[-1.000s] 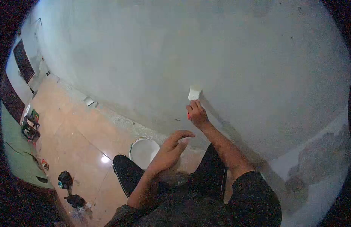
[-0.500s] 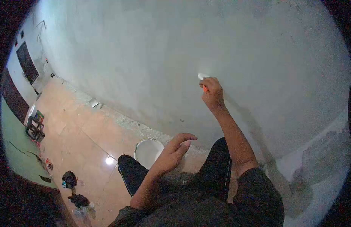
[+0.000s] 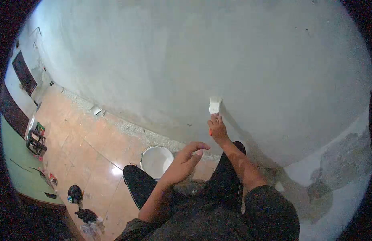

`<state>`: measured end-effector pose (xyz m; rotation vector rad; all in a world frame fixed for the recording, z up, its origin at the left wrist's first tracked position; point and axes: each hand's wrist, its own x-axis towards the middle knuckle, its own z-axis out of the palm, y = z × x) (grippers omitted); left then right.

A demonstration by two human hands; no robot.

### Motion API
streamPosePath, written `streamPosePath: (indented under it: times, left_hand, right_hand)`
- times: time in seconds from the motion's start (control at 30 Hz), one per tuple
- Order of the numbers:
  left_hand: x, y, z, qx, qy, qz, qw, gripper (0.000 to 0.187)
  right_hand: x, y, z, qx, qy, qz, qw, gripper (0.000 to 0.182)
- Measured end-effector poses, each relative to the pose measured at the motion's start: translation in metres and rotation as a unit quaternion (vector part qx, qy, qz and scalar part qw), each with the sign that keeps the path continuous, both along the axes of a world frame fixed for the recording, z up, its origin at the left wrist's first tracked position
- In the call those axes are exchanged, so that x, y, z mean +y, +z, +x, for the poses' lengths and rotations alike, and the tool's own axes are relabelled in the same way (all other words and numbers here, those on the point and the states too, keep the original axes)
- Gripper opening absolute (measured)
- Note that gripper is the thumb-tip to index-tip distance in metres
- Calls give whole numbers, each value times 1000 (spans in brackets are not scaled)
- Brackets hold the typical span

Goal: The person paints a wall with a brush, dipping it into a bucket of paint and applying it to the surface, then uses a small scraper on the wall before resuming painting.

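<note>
My right hand point(image 3: 219, 129) is closed around the orange handle of a paintbrush point(image 3: 215, 105). White covers the brush's head, which points up against the lower part of the grey wall point(image 3: 186, 72). Beside my knees, my left hand point(image 3: 186, 162) hovers with bent fingers and the thumb apart, holding nothing. Just left of that hand, a round white bucket point(image 3: 153, 156) stands on the floor, partly hidden behind the hand and my leg. What is inside it looks pale.
Orange-tan floor tiles point(image 3: 89, 140) run along the wall, with a rough, crumbly strip point(image 3: 129, 130) at its foot. Black plastic bags point(image 3: 75, 194) lie at lower left. A dark stool-like object point(image 3: 35, 142) stands farther left, near a green surface point(image 3: 23, 172). Dark doors point(image 3: 24, 72) show beyond.
My right hand has moved down the wall with the paintbrush, and more of the white head now shows. My left hand stays nearly in place. The view has shifted slightly.
</note>
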<state>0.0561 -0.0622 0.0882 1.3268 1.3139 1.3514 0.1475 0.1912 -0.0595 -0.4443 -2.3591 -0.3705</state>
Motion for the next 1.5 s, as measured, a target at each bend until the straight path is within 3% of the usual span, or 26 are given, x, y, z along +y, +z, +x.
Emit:
streamPosePath:
  times: [0.1,0.13,0.2,0.23,0.33,0.4,0.53,0.63,0.73,0.8,0.87,0.97,1.1,1.13,1.23,1.27,1.33,1.4,1.5]
  left_hand:
    - [1,-2,-1,7,-10,-14,1000,28]
    - [4,-3,-2,23,-14,-7,1000,28]
    - [1,-5,2,5,-14,-13,1000,28]
    - [0,-6,3,-14,-14,-23,1000,29]
    - [0,1,7,18,-26,-21,999,29]
    - [1,1,8,13,-32,-17,999,30]
    - [-1,7,10,15,-34,-36,999,31]
    - [1,1,10,-4,-28,-29,999,31]
    - [6,3,10,4,-26,-17,999,30]
    - [9,1,12,-4,-28,-18,999,29]
    - [12,-1,13,-13,-30,-18,999,28]
    - [7,-3,14,-34,-35,-18,999,27]
    - [4,-10,8,-13,-32,-11,999,28]
    - [4,-12,7,9,-31,3,999,28]
    - [-1,-9,7,6,-19,1,1000,29]
    - [-2,-8,7,-3,-22,12,1000,29]
    - [-4,-4,6,-1,-23,-1,1000,29]
    - [-4,-4,6,1,-22,-16,1000,29]
    - [-5,-11,5,-2,-16,-1,1000,29]
  right_hand:
    - [-8,-8,4,-38,12,-138,990,17]
    - [-13,7,5,-37,12,-137,990,17]
    - [-19,32,6,-67,24,-283,957,19]
    - [-7,24,1,47,103,-279,954,17]
    - [29,65,-2,-25,56,-279,958,16]
    - [40,116,-11,79,78,-327,939,15]
    - [21,192,-16,71,77,-253,962,13]
    - [-1,224,-15,159,65,-125,977,19]
    - [-20,219,-13,180,49,-68,980,22]
    - [-16,168,-18,175,27,-36,983,25]
    - [-11,117,-19,28,-29,5,999,28]
    - [-10,61,-8,-6,-7,47,999,28]
    - [-17,17,-10,-40,-23,-87,995,21]
    - [-18,15,-10,-40,-22,-86,995,21]
    - [-13,14,-18,17,47,-335,941,12]
    - [-4,19,-21,16,49,-332,942,12]
    - [9,50,-28,28,67,-177,982,14]
    - [15,96,-34,120,61,-269,954,22]
    - [-6,160,-39,121,60,-221,966,28]
